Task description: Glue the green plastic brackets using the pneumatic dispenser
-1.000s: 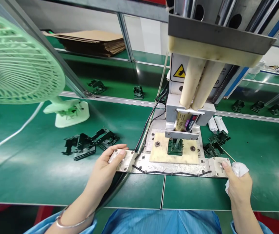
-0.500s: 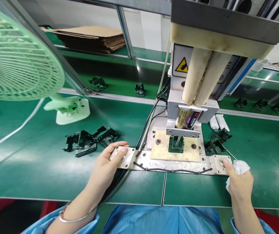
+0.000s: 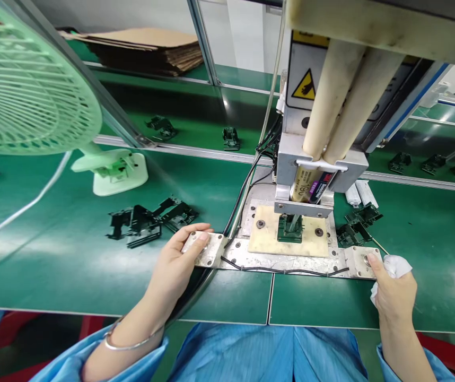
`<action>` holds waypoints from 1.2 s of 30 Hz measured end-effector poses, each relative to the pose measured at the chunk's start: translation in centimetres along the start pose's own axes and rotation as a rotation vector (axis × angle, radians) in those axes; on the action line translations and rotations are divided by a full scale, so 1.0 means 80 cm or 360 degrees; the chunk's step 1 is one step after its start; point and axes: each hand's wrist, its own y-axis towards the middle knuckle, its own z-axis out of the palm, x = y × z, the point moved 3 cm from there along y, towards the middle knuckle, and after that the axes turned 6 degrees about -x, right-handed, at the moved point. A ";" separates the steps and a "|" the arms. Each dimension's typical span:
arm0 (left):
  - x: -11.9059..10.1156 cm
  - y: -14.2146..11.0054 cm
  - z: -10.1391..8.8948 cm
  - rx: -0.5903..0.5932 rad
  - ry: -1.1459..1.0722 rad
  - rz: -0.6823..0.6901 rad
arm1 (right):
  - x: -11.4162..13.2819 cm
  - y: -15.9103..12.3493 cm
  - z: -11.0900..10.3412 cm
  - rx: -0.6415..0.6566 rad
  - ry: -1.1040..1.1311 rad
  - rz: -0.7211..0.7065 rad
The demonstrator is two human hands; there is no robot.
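My left hand (image 3: 177, 261) grips the left metal button box (image 3: 208, 249), thumb on its top and fingers around the far side. At the right button box (image 3: 361, 261) my right hand (image 3: 395, 293) has its thumb on the round button, while a crumpled white cloth (image 3: 397, 266) is bunched in its fingers. A thin stick (image 3: 379, 245) juts out beside the cloth. Between the boxes, a dark green plastic part (image 3: 290, 233) sits in the cream fixture plate (image 3: 259, 243). Above it stands the press-like machine with a two-tube glue cartridge (image 3: 311, 183), its tip reaching down to the part.
Dark plastic parts (image 3: 143, 223) lie left of the machine, and others (image 3: 357, 223) lie right, near white tubes (image 3: 365, 193). A green fan (image 3: 32, 90) is at the left. Black cables (image 3: 240, 204) run beside the machine. More parts (image 3: 230, 139) and stacked cardboard (image 3: 143, 50) are behind.
The view has shifted a little, so the bench sits slightly higher in the picture. Both hands stay on the button boxes, and the part remains in the fixture.
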 end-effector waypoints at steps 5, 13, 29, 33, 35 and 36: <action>-0.001 0.000 0.001 -0.0012 0.0007 0.0004 | -0.005 0.003 0.000 0.0023 -0.0029 -0.0066; -0.002 -0.002 0.000 0.0000 -0.0012 -0.0013 | -0.003 0.002 0.001 0.0038 0.0011 -0.0078; -0.002 -0.002 0.000 -0.0008 -0.0014 -0.0009 | 0.001 0.001 0.000 -0.0001 0.0044 -0.0066; -0.001 -0.002 -0.001 -0.0006 0.0009 0.0001 | 0.008 -0.002 -0.001 -0.0026 0.0109 -0.0049; 0.000 -0.001 0.000 -0.0012 0.0037 0.0012 | 0.011 -0.004 0.000 -0.0033 0.0129 -0.0017; 0.000 -0.001 0.000 -0.0015 0.0050 0.0017 | 0.011 -0.004 0.000 -0.0030 0.0133 -0.0003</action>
